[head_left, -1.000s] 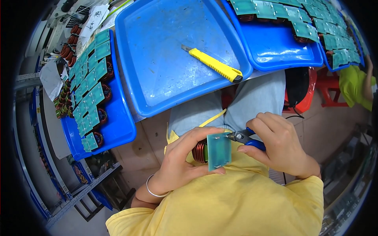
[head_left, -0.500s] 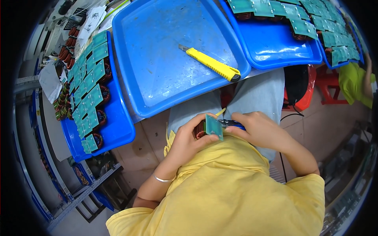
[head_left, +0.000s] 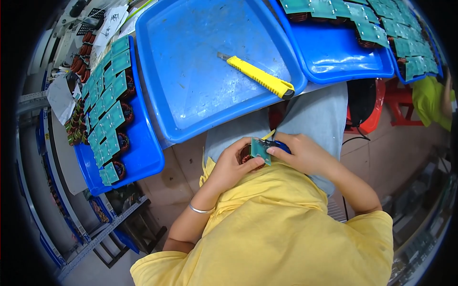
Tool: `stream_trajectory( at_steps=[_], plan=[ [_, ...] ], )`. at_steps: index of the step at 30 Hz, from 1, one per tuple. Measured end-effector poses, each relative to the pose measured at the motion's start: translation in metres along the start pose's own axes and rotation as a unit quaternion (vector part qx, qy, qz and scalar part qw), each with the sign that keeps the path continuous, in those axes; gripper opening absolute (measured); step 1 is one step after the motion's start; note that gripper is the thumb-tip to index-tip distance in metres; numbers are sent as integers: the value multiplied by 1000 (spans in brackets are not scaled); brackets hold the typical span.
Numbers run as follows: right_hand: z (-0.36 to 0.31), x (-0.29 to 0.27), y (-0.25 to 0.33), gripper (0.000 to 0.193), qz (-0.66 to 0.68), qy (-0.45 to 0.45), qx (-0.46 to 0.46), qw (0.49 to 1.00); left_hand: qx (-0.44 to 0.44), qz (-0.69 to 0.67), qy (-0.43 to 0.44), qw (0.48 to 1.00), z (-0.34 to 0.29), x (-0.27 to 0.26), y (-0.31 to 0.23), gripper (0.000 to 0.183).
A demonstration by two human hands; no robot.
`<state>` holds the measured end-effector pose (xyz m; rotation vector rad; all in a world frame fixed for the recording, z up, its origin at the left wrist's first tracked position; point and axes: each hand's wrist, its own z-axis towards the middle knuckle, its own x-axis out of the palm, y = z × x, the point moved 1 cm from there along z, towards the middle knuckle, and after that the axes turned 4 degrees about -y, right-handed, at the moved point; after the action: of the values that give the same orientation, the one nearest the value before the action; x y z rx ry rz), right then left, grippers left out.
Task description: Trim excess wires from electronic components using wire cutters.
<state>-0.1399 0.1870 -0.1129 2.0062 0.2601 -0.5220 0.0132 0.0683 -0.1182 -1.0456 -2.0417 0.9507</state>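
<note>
Over my lap, my left hand (head_left: 234,162) grips a green circuit board (head_left: 260,150) with a copper-wound coil (head_left: 245,155) on its back. The board stands on edge, its flat face turned to the right. My right hand (head_left: 301,155) is closed around blue-and-black handled pliers (head_left: 281,145), whose jaws meet the board's face near its upper edge. What the jaws hold is too small to make out. A yellow utility knife (head_left: 260,76), blade end out, lies across the blue tray (head_left: 191,125) in front of me.
Left, a blue tray (head_left: 143,164) carries rows of boards with coils (head_left: 114,90). Another blue tray (head_left: 334,59) with similar boards stands at right. Loose coils (head_left: 81,62) and papers lie far left. Red stools (head_left: 398,102) and a person in a yellow-green top (head_left: 427,100) are at right.
The board has turned slightly in my left hand, showing more of the coil below it. My right hand and the pliers have shifted a little left and tilted against the board.
</note>
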Motion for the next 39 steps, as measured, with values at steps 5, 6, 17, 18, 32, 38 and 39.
stream_trajectory(
  at_steps=[5, 6, 17, 18, 32, 38, 39],
  plan=[
    [-14, -7, 19, 29, -77, -119, -86, 986, 40, -36, 11, 998, -14, 7, -17, 50],
    [-17, -9, 22, 29, -94, -143, -101, 980, 53, -30, 9, 998, -16, 7, -21, 53],
    [-36, -24, 45, 34, -138, -172, -154, 963, 94, 79, 21, 992, -28, 11, -46, 59],
    [-36, -24, 46, 34, -142, -176, -156, 962, 97, 94, 24, 991, -28, 11, -46, 57],
    [-38, -27, 49, 34, -148, -169, -162, 961, 118, 189, -7, 975, -33, 12, -57, 59],
    [-38, -28, 50, 34, -146, -167, -165, 961, 113, 188, -4, 976, -33, 13, -56, 58],
    [-38, -28, 50, 34, -143, -167, -168, 961, 109, 186, -3, 976, -33, 13, -57, 58]
  ],
)
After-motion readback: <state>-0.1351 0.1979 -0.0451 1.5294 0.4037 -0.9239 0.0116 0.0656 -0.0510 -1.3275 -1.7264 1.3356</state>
